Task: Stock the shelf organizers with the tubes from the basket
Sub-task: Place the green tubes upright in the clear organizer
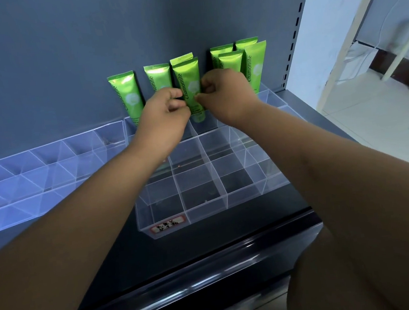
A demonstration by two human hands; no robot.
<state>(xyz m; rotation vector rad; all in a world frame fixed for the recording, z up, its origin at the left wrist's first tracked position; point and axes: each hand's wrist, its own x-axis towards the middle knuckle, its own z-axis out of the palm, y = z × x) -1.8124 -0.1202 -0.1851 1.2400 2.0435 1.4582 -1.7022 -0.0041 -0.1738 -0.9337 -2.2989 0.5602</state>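
Note:
Several green "Chamomile" tubes stand upright in the back row of a clear shelf organizer (204, 202) on the dark shelf. My left hand (166, 112) and my right hand (225, 94) both pinch the middle green tube (187, 81) from either side, low on its body, over a back compartment. Another tube stands right behind it. One tube (126, 95) stands at the far left, one (157, 76) beside my left hand, and several tubes (254, 66) cluster at the right. The basket is not in view.
A second clear organizer (48, 168) with bare compartments lies to the left. The front rows of the near organizer hold nothing; a red-bordered label (168, 226) is on its front. The grey back panel rises behind, a slotted shelf upright (296, 26) at right, tiled floor beyond.

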